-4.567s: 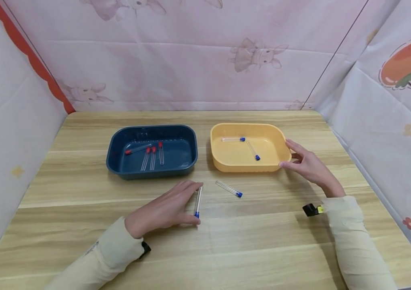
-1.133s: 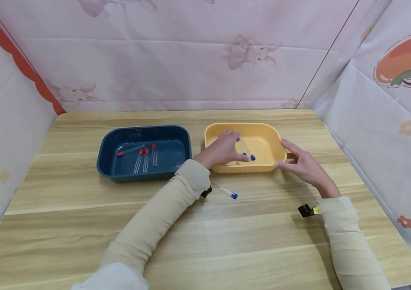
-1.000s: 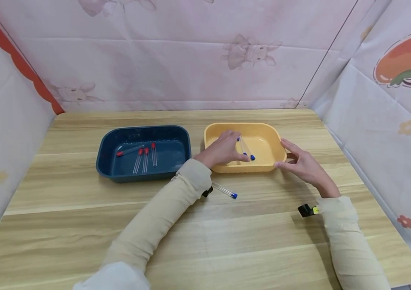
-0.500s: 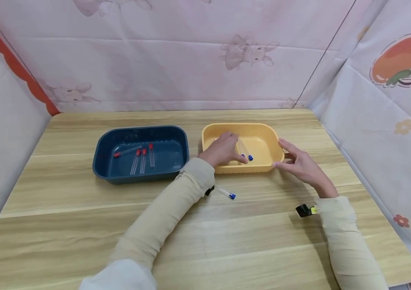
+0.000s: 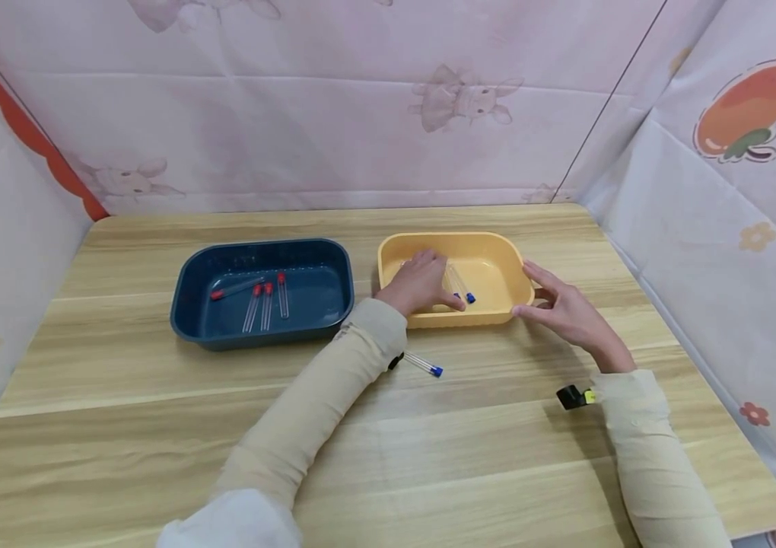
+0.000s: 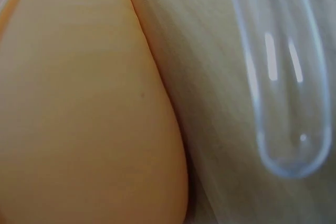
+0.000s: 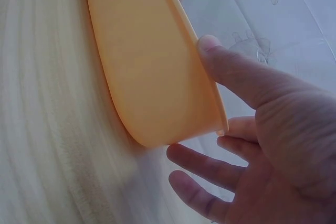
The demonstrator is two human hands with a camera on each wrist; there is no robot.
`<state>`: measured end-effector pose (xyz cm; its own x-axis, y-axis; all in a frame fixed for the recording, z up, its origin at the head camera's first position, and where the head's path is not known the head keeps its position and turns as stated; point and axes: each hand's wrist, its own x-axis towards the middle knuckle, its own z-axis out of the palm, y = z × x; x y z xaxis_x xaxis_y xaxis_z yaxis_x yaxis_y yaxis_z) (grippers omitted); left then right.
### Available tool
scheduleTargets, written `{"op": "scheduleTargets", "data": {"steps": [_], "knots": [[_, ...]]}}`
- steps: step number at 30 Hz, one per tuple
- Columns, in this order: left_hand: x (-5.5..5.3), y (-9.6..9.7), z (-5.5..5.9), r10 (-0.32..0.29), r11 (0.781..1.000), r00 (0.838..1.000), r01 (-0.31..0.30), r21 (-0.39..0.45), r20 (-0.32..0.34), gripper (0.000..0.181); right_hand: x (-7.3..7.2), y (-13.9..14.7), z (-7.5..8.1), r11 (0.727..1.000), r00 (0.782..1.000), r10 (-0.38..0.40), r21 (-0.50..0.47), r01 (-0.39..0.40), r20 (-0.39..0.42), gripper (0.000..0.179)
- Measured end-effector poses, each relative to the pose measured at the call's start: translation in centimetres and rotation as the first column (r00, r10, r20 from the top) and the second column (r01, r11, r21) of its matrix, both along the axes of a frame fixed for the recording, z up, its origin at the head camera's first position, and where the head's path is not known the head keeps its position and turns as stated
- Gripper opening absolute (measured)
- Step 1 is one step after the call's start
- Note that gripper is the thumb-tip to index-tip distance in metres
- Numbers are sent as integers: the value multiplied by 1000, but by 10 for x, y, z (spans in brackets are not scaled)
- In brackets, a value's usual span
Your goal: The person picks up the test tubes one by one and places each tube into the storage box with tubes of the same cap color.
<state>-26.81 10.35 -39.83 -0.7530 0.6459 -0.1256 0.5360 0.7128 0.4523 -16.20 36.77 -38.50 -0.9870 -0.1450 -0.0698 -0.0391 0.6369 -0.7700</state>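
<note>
My left hand (image 5: 418,283) reaches down into the yellow tray (image 5: 459,320). Its thumb and fingertips hold a clear blue-capped test tube (image 5: 456,295) lengthwise, the cap beside the thumb. Another blue-capped tube (image 5: 470,297) lies just right of it; the hand hides part of the tray floor. My right hand (image 5: 566,310) grips the tray's right front corner, thumb at the rim (image 7: 207,45) and fingers around the end wall. On the wood in front of the tray lies a further blue-capped tube (image 5: 424,364), partly behind my left wrist; its rounded clear end (image 6: 289,129) fills the left wrist view.
A dark blue tray (image 5: 326,335) stands left of the yellow one, with several red-capped tubes (image 5: 267,304) inside. Both trays sit on a wood-grain table (image 5: 155,441). Printed fabric walls (image 5: 333,137) close off the back and sides.
My left hand has carried a blue-capped tube from the table into the yellow tray and stayed there for the last second. The right hand keeps its grip on the corner.
</note>
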Motion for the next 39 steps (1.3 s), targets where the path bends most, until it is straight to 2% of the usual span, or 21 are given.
{"op": "scheduleTargets", "data": {"steps": [7, 15, 24, 33, 39], "knots": [[0, -2, 0, 14, 999, 1000, -14, 32, -21, 91, 0, -2, 0, 1000, 1000, 8, -10, -8, -7, 86], [0, -6, 3, 35, 987, 998, -27, 159, -44, 78, 2, -4, 2, 1000, 1000, 8, -20, -8, 1, 85], [4, -20, 13, 50, 972, 999, -49, 229, 0, 67, 3, -4, 4, 1000, 1000, 5, -12, -5, 9, 86], [16, -37, 24, 49, 964, 999, -45, 260, -9, 63, 3, -5, 4, 1000, 1000, 7, -2, -7, -9, 86], [27, -50, 26, 24, 947, 1000, -23, 321, -2, 62, 3, -3, 3, 1000, 1000, 8, 8, -8, -6, 85]]}}
